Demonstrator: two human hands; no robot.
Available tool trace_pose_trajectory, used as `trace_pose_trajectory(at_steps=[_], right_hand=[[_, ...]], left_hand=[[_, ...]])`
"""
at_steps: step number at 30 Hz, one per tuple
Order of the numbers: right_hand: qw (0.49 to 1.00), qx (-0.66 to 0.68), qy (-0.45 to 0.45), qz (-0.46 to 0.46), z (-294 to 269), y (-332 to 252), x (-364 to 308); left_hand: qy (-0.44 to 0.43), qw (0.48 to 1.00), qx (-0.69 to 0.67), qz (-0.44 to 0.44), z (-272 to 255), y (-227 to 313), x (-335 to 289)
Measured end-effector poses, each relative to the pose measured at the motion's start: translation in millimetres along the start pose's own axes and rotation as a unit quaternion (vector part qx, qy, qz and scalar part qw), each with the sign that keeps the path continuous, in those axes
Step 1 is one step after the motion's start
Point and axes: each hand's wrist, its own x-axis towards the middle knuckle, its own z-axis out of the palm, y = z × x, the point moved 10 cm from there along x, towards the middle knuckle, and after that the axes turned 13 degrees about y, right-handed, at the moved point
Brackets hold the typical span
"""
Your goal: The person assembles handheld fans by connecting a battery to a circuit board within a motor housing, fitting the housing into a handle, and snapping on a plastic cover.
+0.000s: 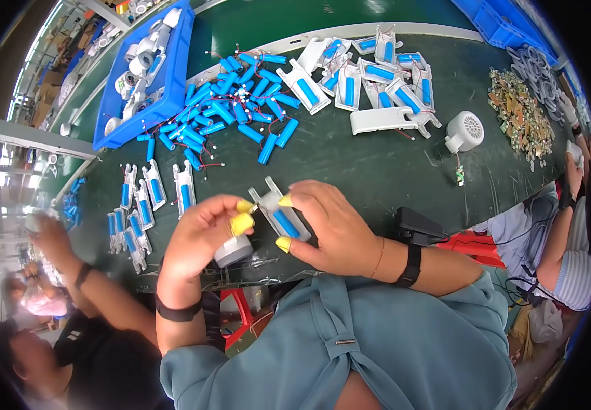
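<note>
Near the front edge of the table, my right hand [336, 229] grips a white plastic handle shell [298, 232] between thumb and fingers. A blue cylindrical battery [286, 223] lies in the shell, whose two prongs point away from me. My left hand [203, 229] is closed in a pinch beside the shell's left side; what its fingertips hold, if anything, is too small to make out. Yellow covers sit on fingertips of both hands. Just below the left fingers, a round white-and-grey fan head [234, 251] rests on the table, partly hidden.
Loose blue batteries [220, 109] with wires are heaped beyond my hands, beside a blue crate [179, 75] of white parts. Battery-fitted shells [346, 89] lie farther back; more lie left. Rightward are a fan head [466, 130], circuit boards [521, 116] and grey rings [538, 75]. People sit on both sides.
</note>
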Motion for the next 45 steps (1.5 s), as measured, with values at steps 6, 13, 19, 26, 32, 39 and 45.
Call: trace_pose_trajectory(at_steps=[6,13,19,26,32,39,45], right_hand=[[0.999,0.004,-0.048,-0.018,26.1,-16.2,-17.2],[0.989,-0.01,-0.125,0.072,87.2,-15.1,-15.2],[0.989,0.031,-0.136,0.057,61.0,-7.0,-10.3],[0.982,-0.048,-0.181,0.023,12.1,1.0,-2.1],[0.986,-0.098,-0.136,-0.008,-25.8,14.1,5.5],[0.988,-0.019,-0.092,0.126,-26.3,49.1,-8.1],[0.984,-0.038,-0.072,0.156,-20.0,50.0,-11.3]], left_hand=[[0.083,0.989,-0.12,-0.004,-29.1,-7.9,8.7],[0.156,0.902,-0.397,0.066,-34.2,-42.6,-22.7],[0.25,0.949,-0.165,0.096,-51.8,-35.9,-46.6],[0.024,0.825,0.355,0.44,22.0,61.1,-34.9],[-0.006,0.848,0.313,0.428,30.6,44.3,-10.1],[0.022,0.852,0.317,0.417,45.5,26.9,-24.3],[-0.037,0.999,0.024,0.01,32.0,-16.1,-16.5]])
